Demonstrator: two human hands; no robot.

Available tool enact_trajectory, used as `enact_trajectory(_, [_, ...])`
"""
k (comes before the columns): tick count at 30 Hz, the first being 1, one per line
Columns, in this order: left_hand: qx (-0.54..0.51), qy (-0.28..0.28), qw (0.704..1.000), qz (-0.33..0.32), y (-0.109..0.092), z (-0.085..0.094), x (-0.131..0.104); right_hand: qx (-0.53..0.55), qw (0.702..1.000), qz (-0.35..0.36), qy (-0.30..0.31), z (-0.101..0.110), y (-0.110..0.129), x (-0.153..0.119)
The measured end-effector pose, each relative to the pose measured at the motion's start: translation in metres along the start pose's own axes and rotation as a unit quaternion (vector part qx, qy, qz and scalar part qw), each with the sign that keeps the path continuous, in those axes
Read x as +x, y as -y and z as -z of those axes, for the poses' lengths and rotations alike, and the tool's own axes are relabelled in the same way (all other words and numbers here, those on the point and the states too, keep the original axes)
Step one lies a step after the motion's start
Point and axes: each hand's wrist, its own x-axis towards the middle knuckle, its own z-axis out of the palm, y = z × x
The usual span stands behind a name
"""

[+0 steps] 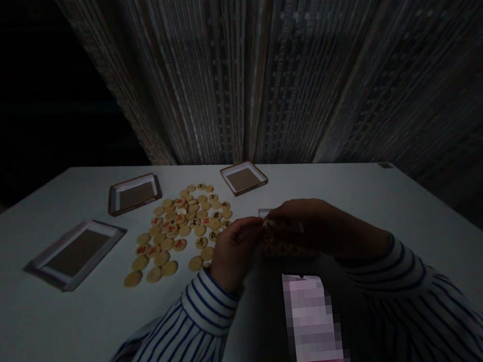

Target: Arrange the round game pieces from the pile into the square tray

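Note:
Many round wooden pieces [184, 231], some with red or black characters, lie in a loose pile left of centre. My left hand [237, 249] is beside the pile, its fingers pinched together at a small round piece [268, 224]. Reaching in from the right, my right hand [331, 226] has its fingertips at that same piece and arches over a small box [265, 212]. Inside the box, under my hands, several round pieces [283, 250] show dimly. My right hand hides much of the box.
Three shallow open boxes stand on the white table [400, 228]: one at the left [77, 253], one at the back left [135, 193], one at the back middle [244, 178]. A curtain [234, 68] hangs behind the table. A blurred pale object [312, 322] is at the near edge.

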Motion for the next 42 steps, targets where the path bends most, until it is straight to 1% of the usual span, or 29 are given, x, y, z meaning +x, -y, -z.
enact_trajectory(8, [0.044,-0.007,0.999,-0.005,-0.002,0.0,0.0,0.004,1.0,0.006,-0.005,-0.003,-0.001,0.0])
enact_trajectory(14, [0.034,0.008,0.999,-0.003,0.004,0.002,0.001,-0.007,1.0,0.01,-0.011,-0.002,-0.001,0.0])
enact_trajectory(22, [0.024,0.007,1.0,0.001,0.008,0.002,0.002,-0.058,0.998,-0.004,-0.001,-0.005,0.0,0.001])
enact_trajectory(26, [0.054,0.003,0.999,-0.004,0.004,0.002,0.001,-0.048,0.999,-0.012,0.016,-0.003,0.002,0.002])
enact_trajectory(31, [0.095,-0.01,0.995,-0.029,0.001,0.001,0.001,-0.088,0.996,-0.015,0.015,-0.004,0.0,0.001])
enact_trajectory(35, [0.149,-0.026,0.986,-0.066,0.007,0.003,0.002,-0.112,0.993,-0.016,0.024,-0.004,-0.004,-0.001])
enact_trajectory(38, [0.213,-0.02,0.97,-0.113,0.015,0.007,0.004,-0.141,0.989,-0.032,0.042,-0.003,-0.004,-0.001])
enact_trajectory(42, [0.308,0.003,0.937,-0.163,0.021,0.01,0.004,-0.167,0.983,-0.043,0.062,-0.003,-0.004,0.0])
